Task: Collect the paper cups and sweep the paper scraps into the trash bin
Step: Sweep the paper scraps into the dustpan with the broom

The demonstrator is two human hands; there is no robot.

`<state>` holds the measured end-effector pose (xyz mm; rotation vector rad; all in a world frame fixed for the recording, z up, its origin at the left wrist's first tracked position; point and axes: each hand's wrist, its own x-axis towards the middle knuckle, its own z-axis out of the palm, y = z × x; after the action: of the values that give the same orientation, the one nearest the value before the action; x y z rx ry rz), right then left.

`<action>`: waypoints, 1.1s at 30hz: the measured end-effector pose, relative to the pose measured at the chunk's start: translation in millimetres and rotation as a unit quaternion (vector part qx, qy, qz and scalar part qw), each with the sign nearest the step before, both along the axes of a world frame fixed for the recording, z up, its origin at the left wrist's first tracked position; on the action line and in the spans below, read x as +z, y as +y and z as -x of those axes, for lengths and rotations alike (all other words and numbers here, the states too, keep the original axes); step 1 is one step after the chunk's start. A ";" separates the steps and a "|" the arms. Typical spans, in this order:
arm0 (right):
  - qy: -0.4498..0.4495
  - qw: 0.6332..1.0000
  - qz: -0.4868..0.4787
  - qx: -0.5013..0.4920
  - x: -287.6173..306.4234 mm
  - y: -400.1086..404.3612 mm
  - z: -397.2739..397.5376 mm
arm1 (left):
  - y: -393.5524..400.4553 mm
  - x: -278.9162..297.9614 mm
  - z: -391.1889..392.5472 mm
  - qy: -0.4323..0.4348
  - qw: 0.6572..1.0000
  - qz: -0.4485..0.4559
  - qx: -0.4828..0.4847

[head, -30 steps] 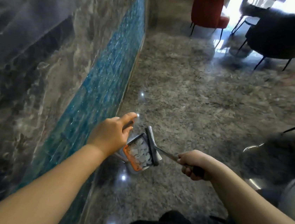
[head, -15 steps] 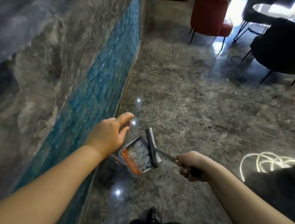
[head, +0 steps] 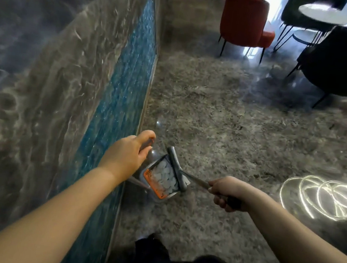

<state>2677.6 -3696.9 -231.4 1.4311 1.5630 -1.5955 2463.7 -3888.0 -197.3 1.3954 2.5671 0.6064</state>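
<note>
- left hand (head: 125,157) is curled round the upright handle of the dustpan (head: 158,179), thumb on top, fingers wrapped; the handle itself is mostly hidden under the hand.
- right hand (head: 226,191) grips the dark end of the broom (head: 177,173), fingers closed tight round the shaft, knuckles up.
- the broom's grey head lies across the open side of the pan, touching its rim, like a lid holding the load in.
- paper scraps (head: 164,176) sit in a pale heap inside the pan, against the orange strip at its near edge; none show on the floor (head: 223,126) around it.
- the pan is low over the floor, just beside the foot of the blue tiled wall (head: 117,103); i can't tell if it touches the ground.
- so the sweeping looks done here, and the step in hand is, by my reading, carrying the load off to be emptied.
- no trash bin in sight, no paper cups either; red chair (head: 243,20) and a dark chair (head: 345,60) stand well apart at the far end.
- next move calls for keeping the pan level and the broom head pressed to the mouth while finding the bin, then tipping it in.
- risk as i see it: light scraps, any tilt or gap and they spill.
</note>
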 end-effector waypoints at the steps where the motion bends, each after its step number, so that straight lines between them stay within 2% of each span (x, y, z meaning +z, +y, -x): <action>1: 0.000 1.000 0.003 -0.001 2.2 9.8 16.9 | 12.9 1.3 18.5 -0.004 1.000 0.002 -0.005; 9: 0.025 1.000 -0.001 -0.019 -5.3 103.6 130.9 | 121.1 4.0 143.1 0.006 1.000 0.009 -0.027; 16: 0.020 1.000 0.007 -0.004 -19.0 236.4 239.7 | 255.7 -6.8 253.0 0.020 1.000 0.002 -0.022; 26: 0.025 0.999 -0.011 0.034 -6.6 414.1 384.2 | 416.4 -0.4 393.0 0.030 1.000 0.006 -0.005; 33: 0.020 1.000 -0.015 -0.004 -14.2 520.4 502.7 | 527.7 -7.9 514.3 0.030 0.999 0.001 -0.018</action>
<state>2174.8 -3176.5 -245.6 1.4313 1.6123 -1.6199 1949.4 -3360.4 -205.2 1.4786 2.5813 0.5657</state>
